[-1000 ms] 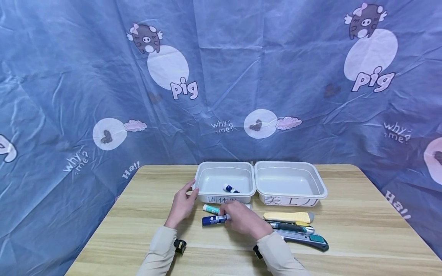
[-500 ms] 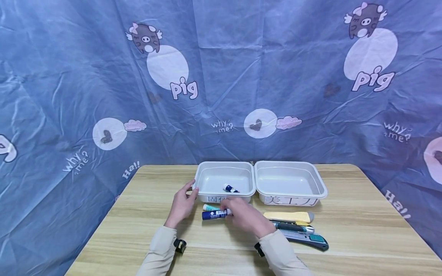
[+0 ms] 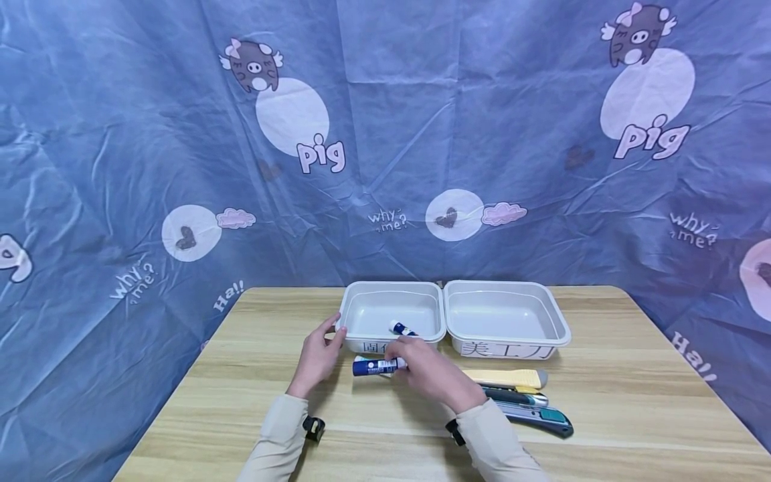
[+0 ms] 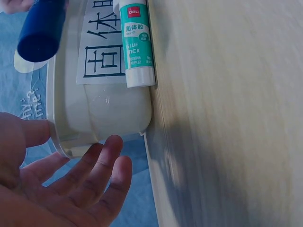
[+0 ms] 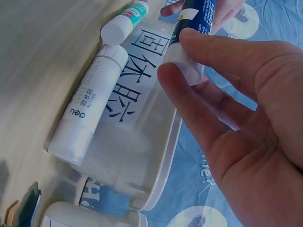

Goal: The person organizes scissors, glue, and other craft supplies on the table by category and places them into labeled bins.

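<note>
My right hand (image 3: 430,373) pinches the white end of a blue glue stick (image 3: 372,367) between thumb and fingers, level in the air before the left white bin (image 3: 391,298). With slightly bent fingers, my left hand (image 3: 317,358) touches that bin's left end, its thumb at the rim. Inside the bin lies another blue glue stick (image 3: 402,329). A green glue stick (image 4: 137,45) lies along the bin's front, below the label. In the right wrist view, a white glue stick (image 5: 87,106) lies end to end with the green one; the right hand hides it from the head camera.
A second white bin (image 3: 506,304) with a label in Chinese characters stands right beside the first. Before it lie several utility knives, among them a yellow one (image 3: 502,377) and a grey-green one (image 3: 542,420). A blue printed cloth (image 3: 385,134) hangs behind the table.
Holding the blue glue stick, my right hand has lifted it off the table and moved it up towards the left bin, now partly covering the green one. My left hand stays put.
</note>
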A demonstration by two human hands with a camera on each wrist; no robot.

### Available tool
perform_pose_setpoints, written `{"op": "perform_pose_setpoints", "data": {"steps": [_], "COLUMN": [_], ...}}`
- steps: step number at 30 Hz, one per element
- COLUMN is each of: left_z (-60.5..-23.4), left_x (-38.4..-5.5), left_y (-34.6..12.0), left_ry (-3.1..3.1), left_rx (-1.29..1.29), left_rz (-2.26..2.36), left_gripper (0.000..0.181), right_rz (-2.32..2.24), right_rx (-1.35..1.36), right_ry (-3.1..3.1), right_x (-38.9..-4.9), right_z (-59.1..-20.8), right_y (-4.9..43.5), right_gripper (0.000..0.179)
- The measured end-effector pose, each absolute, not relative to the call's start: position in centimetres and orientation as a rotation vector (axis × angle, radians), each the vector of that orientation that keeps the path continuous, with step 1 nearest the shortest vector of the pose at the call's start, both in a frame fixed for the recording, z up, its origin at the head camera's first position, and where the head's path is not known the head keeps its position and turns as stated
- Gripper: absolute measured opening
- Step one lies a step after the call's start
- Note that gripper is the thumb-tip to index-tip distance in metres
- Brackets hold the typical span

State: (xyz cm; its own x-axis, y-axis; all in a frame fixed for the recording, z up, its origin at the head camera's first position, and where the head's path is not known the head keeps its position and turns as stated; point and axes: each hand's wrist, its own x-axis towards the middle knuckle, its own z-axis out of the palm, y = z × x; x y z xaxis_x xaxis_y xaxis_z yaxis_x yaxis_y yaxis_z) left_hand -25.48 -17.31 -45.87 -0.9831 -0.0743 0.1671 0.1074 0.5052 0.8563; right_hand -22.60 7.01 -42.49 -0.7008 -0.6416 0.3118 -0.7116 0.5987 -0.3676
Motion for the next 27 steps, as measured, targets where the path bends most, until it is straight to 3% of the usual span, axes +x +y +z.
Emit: {"op": "perform_pose_setpoints", "data": {"steps": [27], "left_z": [-45.9], "left_x": [-25.5], "left_y": [-17.3], "left_ry": [-2.550], "left_rx": [-0.032], "left_rz": [-1.503], "left_gripper": [0.050], "right_rz": [0.784], "right_rx": [1.047], "right_ry": [-2.638], "right_x": [-22.7], "right_z": [-41.6], "right_y": [8.0], "right_gripper": [0.027]}}
